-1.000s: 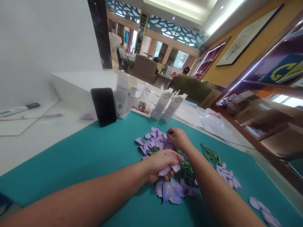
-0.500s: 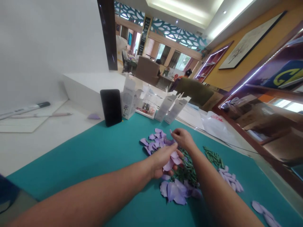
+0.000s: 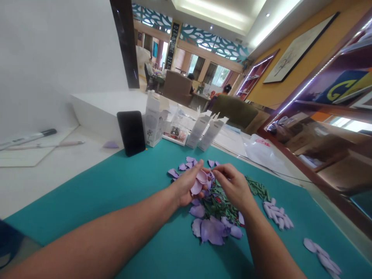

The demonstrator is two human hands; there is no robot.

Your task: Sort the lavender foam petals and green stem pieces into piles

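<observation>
Several pale purple petals [image 3: 197,188] rest in the palm of my left hand [image 3: 187,184], its fingers curled under them and the thumb raised. Close beside it, my right hand [image 3: 234,184] pinches with thumb and forefinger at the edge of these petals; what sits between the fingertips is too small to make out. Beneath both hands lies a heap of green leaf and stem pieces [image 3: 222,207] with small red bits. Larger purple petals [image 3: 212,230] spread along the heap's near side, and more loose petals [image 3: 190,162] lie beyond my left hand.
On the green mat [image 3: 139,217] at right lie green stems [image 3: 257,188], rolled lilac pieces [image 3: 277,214] and a lilac strip of petals [image 3: 322,255]. A black tablet-like panel [image 3: 131,133], white boxes [image 3: 152,122] and a small tray [image 3: 176,135] stand along the far edge.
My right hand has come down and nearer to me from the far petals, beside my left hand. My left hand has tilted up, showing the petals in its palm. The view has shifted slightly.
</observation>
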